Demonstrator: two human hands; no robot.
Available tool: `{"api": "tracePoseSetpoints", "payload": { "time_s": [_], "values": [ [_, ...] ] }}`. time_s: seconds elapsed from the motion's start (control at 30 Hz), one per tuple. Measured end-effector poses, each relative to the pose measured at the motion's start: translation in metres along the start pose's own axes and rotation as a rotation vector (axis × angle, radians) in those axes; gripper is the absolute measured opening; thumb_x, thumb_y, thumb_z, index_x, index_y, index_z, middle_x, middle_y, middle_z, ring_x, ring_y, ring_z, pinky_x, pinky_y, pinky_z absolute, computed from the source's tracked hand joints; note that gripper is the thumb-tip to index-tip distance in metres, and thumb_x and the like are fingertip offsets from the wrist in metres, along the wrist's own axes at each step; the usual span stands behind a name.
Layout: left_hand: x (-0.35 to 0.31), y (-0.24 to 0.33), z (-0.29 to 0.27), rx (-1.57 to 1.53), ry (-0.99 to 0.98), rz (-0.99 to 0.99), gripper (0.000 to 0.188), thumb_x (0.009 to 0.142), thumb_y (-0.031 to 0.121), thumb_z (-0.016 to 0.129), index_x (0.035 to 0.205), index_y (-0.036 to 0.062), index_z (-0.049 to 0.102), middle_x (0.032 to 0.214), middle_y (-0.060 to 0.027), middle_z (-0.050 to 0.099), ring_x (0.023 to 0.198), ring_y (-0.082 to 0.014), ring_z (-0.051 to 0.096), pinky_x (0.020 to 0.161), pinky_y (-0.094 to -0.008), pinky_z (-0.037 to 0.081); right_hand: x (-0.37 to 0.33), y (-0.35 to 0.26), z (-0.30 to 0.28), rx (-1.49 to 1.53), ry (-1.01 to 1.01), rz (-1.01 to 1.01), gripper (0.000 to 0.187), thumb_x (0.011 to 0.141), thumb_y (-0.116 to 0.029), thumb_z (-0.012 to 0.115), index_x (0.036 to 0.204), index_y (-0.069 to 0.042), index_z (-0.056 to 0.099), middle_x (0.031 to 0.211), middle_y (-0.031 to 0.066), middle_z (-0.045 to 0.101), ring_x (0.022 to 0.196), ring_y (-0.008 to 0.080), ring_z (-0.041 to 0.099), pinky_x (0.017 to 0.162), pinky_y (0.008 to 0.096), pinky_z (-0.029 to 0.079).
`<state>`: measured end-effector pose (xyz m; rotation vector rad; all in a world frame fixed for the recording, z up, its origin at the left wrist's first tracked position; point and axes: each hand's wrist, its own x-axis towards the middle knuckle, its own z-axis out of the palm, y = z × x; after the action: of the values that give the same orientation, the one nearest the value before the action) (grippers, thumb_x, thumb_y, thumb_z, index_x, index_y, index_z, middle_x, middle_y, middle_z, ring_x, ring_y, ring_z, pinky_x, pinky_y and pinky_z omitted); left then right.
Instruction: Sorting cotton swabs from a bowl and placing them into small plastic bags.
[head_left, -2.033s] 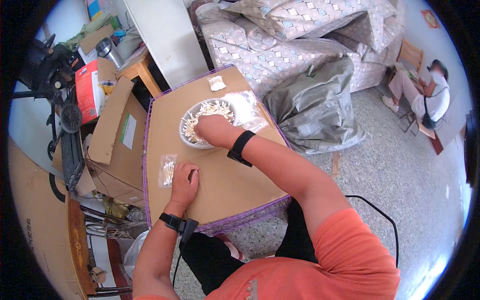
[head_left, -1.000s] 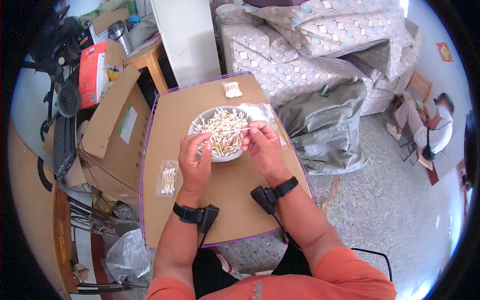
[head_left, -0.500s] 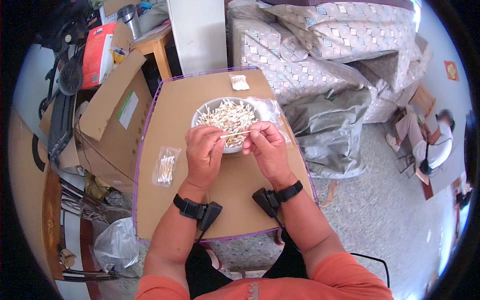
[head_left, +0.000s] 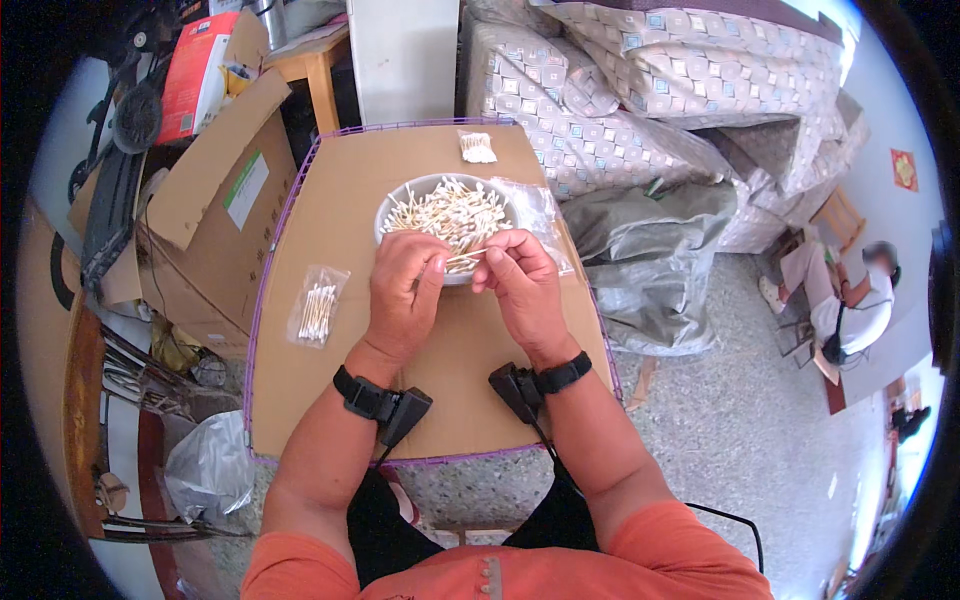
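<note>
Over the near rim of a pale round bowl, my two hands are close together. A thin cotton swab spans the small gap between their fingertips. My right hand pinches one end between thumb and forefinger. My left hand has its fingers curled and its thumb pressed in at the swab's other end, though the exact contact is partly hidden. Loose cotton swabs fill the bowl in a tangled heap. To the left of my left hand lies a clear bag of swabs.
The cardboard-topped table has a purple edge. A small swab bundle lies behind the bowl, and clear plastic packaging beside it. An open carton stands left, a grey sheet right. A person sits far right.
The view has shifted slightly, moving the scene a little. Both hands stay at the bowl's near rim with the swab; less of the swab shows between them now.
</note>
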<state>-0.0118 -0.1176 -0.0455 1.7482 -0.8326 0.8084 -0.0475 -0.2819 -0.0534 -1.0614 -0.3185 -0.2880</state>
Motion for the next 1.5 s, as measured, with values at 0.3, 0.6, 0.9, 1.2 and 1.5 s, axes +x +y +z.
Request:
{"api": "tracePoseSetpoints", "payload": {
  "time_s": [0.3, 0.6, 0.9, 1.2, 1.5],
  "values": [
    [-0.002, 0.004, 0.006, 0.043, -0.114, 0.142, 0.010, 0.078, 0.005, 0.069, 0.085, 0.0049, 0.061, 0.094, -0.0081, 0.063, 0.094, -0.0287, 0.058, 0.086, -0.0404, 0.045, 0.000, 0.003, 0.000, -0.072, -0.099, -0.034, 0.005, 0.095, -0.006, 0.060, 0.100, -0.004, 0.059, 0.095, 0.0038, 0.063, 0.077, 0.0083, 0.058, 0.067, 0.0233, 0.051],
    [-0.003, 0.001, 0.005, 0.028, -0.101, 0.129, 0.012, 0.076, 0.003, 0.071, 0.085, 0.0043, 0.062, 0.095, -0.0087, 0.063, 0.094, -0.0292, 0.057, 0.084, -0.0399, 0.046, -0.004, 0.004, 0.007, -0.179, -0.039, -0.038, 0.006, 0.093, -0.005, 0.064, 0.099, -0.004, 0.062, 0.085, 0.0000, 0.063, 0.072, 0.0063, 0.056, 0.062, 0.0204, 0.048],
    [-0.002, 0.001, 0.004, 0.017, -0.071, 0.107, 0.012, 0.080, 0.003, 0.068, 0.090, 0.0016, 0.061, 0.099, -0.0114, 0.062, 0.095, -0.0302, 0.058, 0.085, -0.0401, 0.047, -0.004, 0.007, 0.012, -0.401, -0.040, -0.190, 0.007, 0.092, -0.004, 0.064, 0.098, -0.002, 0.065, 0.104, 0.0016, 0.059, 0.072, 0.0053, 0.056, 0.061, 0.0197, 0.048],
    [-0.003, -0.022, -0.005, -0.080, 0.246, -0.129, 0.010, 0.095, 0.004, 0.050, 0.102, 0.0009, 0.057, 0.102, -0.0137, 0.061, 0.089, -0.0265, 0.060, 0.080, -0.0354, 0.049, 0.002, -0.005, 0.008, -0.517, 0.139, -0.183, 0.009, 0.095, -0.005, 0.060, 0.101, -0.003, 0.066, 0.097, 0.0015, 0.059, 0.076, 0.0054, 0.058, 0.061, 0.0204, 0.048],
    [-0.004, -0.027, -0.005, -0.156, 0.270, -0.195, 0.019, 0.100, 0.008, 0.041, 0.116, 0.0032, 0.050, 0.090, -0.0061, 0.060, 0.079, -0.0148, 0.057, 0.073, -0.0293, 0.048, 0.077, -0.046, -0.005, -1.565, -0.285, -0.315, 0.022, 0.081, -0.012, 0.068, 0.103, -0.008, 0.069, 0.103, 0.0175, 0.066, 0.100, 0.0385, 0.060, 0.088, 0.0441, 0.048]
  ]
}}
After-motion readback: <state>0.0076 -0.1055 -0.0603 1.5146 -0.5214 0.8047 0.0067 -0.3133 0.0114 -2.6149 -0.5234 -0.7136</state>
